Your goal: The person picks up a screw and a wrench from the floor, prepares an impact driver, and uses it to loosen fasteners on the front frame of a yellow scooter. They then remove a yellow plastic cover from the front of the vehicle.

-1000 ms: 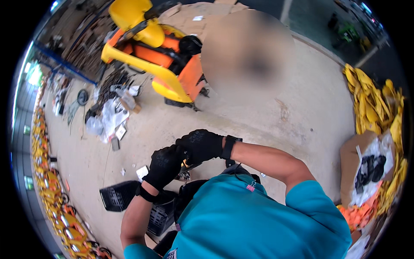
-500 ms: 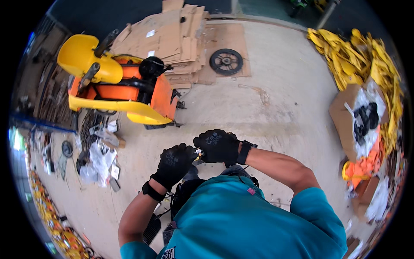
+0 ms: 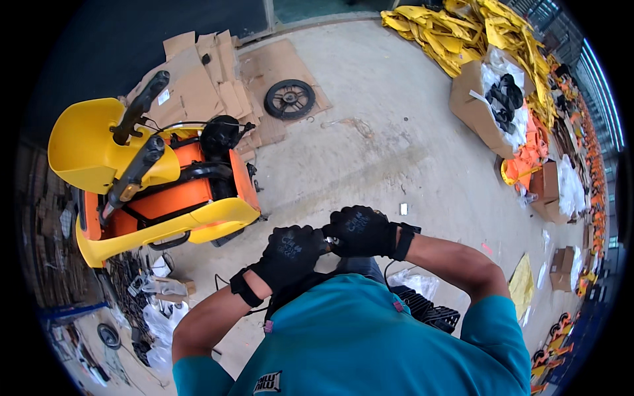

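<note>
My left hand (image 3: 289, 252) and my right hand (image 3: 360, 231), both in black gloves, meet in front of my body. Their fingers are closed round a small part with a silvery end (image 3: 333, 241) showing in the gap between them. Most of that part is covered by the gloves, and its kind cannot be made out. Beyond my left hand stands a yellow and orange scooter-like vehicle (image 3: 178, 188) with two black grips. A small white rectangular thing (image 3: 403, 208) lies on the floor just past my right hand.
Flattened cardboard (image 3: 188, 82) is piled at the far left, beside a black spoked wheel (image 3: 289, 99). Yellow panels (image 3: 456, 36) are heaped far right, near an open carton (image 3: 479, 109). Orange parts (image 3: 531, 152) and plastic bags (image 3: 571, 185) lie further right; clutter (image 3: 162, 323) lies at left.
The view has swung to the right, so the vehicle, wheel and cartons appear further left. My hands stay together, closed round the small part. The white rectangular thing now shows on the floor.
</note>
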Demonstrator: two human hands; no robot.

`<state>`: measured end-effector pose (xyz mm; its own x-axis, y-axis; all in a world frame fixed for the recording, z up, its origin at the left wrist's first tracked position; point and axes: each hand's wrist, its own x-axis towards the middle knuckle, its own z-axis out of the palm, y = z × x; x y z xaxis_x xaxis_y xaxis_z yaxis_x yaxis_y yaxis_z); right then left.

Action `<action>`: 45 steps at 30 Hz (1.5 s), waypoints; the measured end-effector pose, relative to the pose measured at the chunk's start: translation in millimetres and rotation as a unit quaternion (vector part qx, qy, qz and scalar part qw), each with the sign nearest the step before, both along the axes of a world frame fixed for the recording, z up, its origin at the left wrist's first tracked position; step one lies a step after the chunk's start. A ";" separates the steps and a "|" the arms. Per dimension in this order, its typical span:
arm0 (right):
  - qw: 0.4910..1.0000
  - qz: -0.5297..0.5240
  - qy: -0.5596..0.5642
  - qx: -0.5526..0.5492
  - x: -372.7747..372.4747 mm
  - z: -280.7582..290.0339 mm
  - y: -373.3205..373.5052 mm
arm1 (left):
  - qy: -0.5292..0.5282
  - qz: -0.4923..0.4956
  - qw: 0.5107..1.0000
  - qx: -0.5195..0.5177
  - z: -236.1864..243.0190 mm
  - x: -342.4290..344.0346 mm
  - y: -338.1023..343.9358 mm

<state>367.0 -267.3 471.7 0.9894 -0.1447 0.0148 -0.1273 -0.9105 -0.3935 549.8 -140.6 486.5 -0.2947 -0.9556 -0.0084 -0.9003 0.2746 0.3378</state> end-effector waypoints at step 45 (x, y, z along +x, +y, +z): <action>0.998 -0.025 -0.065 0.011 -27.5 52.2 20.9 | 0.011 -0.021 0.999 0.045 68.0 -27.1 9.1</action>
<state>339.4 -246.4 523.9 0.9709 -0.1960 0.1377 -0.1196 -0.8948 -0.4302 522.7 -131.5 554.5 -0.3354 -0.9381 -0.0864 -0.8806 0.2796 0.3825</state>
